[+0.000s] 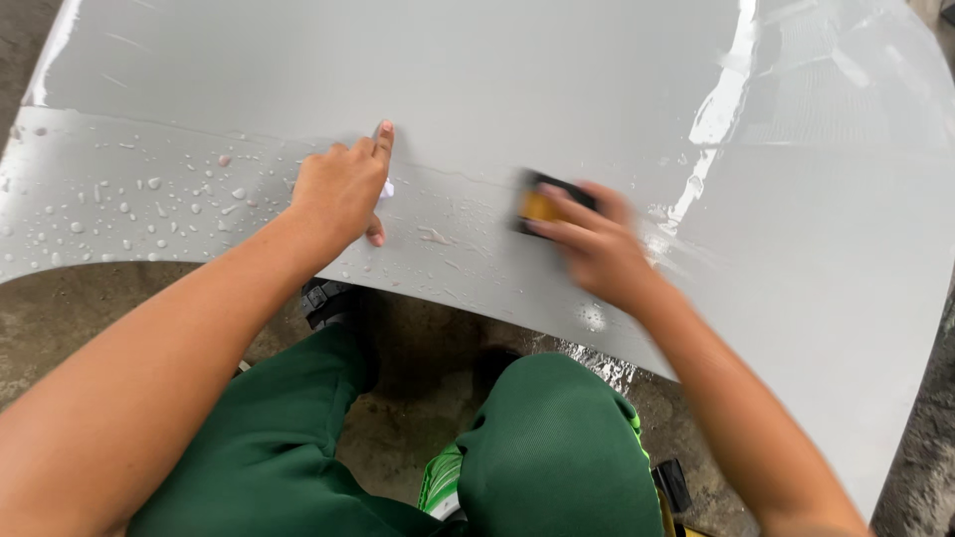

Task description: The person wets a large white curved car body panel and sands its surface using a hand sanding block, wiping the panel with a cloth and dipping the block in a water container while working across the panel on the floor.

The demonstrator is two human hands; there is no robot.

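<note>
A large grey car panel (517, 89) fills the upper view, wet and covered with a clear film. My left hand (340, 189) rests on the panel, index finger stretched forward, with a small white scrap tucked under the fingers. My right hand (589, 244) is blurred and grips a small black and yellow squeegee (545, 204) pressed flat on the panel. Water drops (149, 204) bead on the panel's left part.
The panel's curved near edge (468, 303) runs just beyond my knees in green trousers (557, 447). Below it lies a rough wet concrete floor (418, 398). A bright glare streak (721, 109) crosses the panel's right side.
</note>
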